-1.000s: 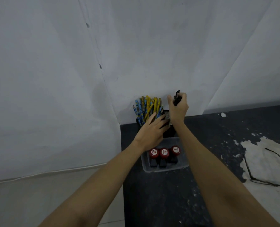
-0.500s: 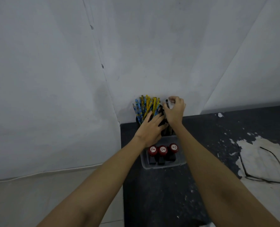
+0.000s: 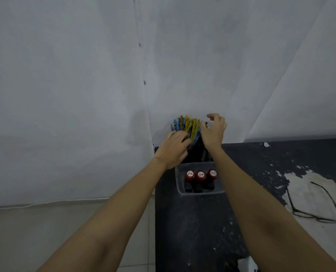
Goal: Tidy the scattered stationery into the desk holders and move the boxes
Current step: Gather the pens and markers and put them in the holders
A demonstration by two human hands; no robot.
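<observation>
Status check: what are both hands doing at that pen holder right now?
Left hand steadying the holder. Right hand open, empty, above it. Pencils stand inside. Tray with three stamps in front, nothing blocking.

One head-worn wide-angle view looks forward and down along both outstretched forearms toward the far left corner of a dark desk [image 3: 241, 213], where it meets a white wall [image 3: 84, 75], the arms close and large in the foreground, the corner farther off.
</observation>
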